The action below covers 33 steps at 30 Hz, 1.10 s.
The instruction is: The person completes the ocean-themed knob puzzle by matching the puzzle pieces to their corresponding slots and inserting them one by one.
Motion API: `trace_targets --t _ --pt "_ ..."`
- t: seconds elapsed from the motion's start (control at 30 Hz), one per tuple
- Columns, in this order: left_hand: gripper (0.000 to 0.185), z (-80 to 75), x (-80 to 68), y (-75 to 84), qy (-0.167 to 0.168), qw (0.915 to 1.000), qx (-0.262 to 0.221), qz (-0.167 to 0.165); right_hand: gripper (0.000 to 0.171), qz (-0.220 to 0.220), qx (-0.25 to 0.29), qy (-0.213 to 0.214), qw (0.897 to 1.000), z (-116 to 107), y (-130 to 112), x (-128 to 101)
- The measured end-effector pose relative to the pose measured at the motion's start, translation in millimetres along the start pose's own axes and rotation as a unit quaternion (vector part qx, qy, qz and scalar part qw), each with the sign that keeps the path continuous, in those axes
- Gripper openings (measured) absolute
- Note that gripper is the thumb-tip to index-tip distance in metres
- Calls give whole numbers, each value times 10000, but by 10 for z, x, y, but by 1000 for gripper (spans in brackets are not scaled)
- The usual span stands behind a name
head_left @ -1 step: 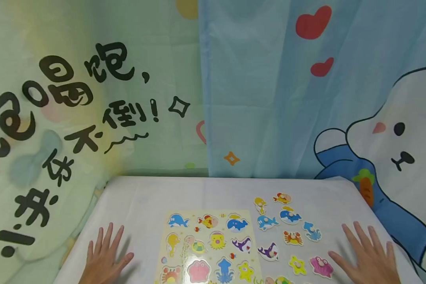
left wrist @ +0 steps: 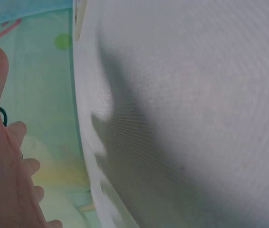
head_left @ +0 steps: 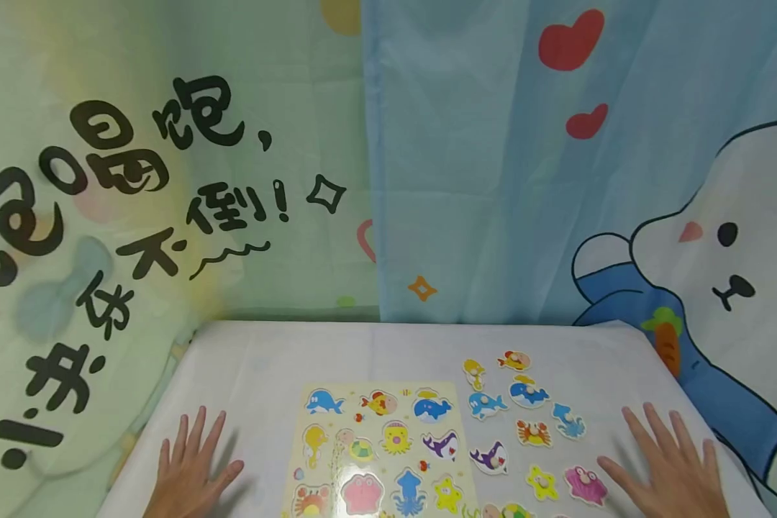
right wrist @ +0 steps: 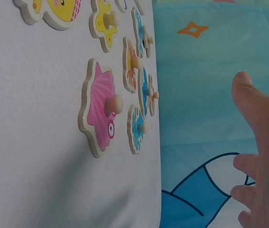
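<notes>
My left hand [head_left: 188, 467] is held over the left side of the white table, fingers spread, holding nothing. A pale yellow puzzle board [head_left: 352, 394] printed with sea animals lies to its right. Fingers also spread, my right hand [head_left: 676, 467] hovers above the table's right side and grips nothing. Nearest to it lies a pink shell-shaped puzzle piece [head_left: 585, 485] with a wooden knob, plain in the right wrist view. Beyond are a yellow star piece [head_left: 542, 483], a crab piece [head_left: 534, 433] and a blue squid piece [head_left: 568, 421]. A purple whale piece [head_left: 490, 457] sits beside the board.
Farther back lie a dolphin piece [head_left: 487, 405], a blue whale piece [head_left: 528, 393], a fish piece [head_left: 514, 360] and a seahorse piece [head_left: 473, 374]. A turtle piece [head_left: 514, 511] is cut off by the lower frame edge. Printed curtains [head_left: 453, 180] hang behind the table [head_left: 252, 374].
</notes>
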State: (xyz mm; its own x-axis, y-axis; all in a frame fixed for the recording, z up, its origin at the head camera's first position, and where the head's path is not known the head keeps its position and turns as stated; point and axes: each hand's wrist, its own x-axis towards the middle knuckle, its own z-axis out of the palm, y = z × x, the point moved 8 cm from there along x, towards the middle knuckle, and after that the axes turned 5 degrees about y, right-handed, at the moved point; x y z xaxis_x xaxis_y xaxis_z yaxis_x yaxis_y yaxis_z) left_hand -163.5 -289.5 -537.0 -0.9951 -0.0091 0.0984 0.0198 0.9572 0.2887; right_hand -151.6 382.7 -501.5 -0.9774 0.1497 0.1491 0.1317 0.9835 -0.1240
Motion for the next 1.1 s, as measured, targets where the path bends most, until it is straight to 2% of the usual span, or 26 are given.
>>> trace_targets --t 0.3,0.57,0.7,0.87,1.0,1.1 --pt "83 -19 -13 25 89 9999 -93 68 99 -114 10 204 9997 6 -67 55" --pt "81 56 -2 62 -141 9996 -237 61 100 22 173 -240 9996 134 8 39" --pt "80 85 6 69 -97 9995 -265 144 99 45 202 -220 9995 165 4 40" --pt "79 93 17 83 -96 9995 -223 201 97 -23 282 -122 9995 151 -83 81" --pt "78 96 34 87 -148 9994 -250 192 97 -109 410 -280 9987 157 -188 154" --pt "77 130 48 129 -173 9985 -397 332 97 -159 513 -341 9980 157 -282 225"
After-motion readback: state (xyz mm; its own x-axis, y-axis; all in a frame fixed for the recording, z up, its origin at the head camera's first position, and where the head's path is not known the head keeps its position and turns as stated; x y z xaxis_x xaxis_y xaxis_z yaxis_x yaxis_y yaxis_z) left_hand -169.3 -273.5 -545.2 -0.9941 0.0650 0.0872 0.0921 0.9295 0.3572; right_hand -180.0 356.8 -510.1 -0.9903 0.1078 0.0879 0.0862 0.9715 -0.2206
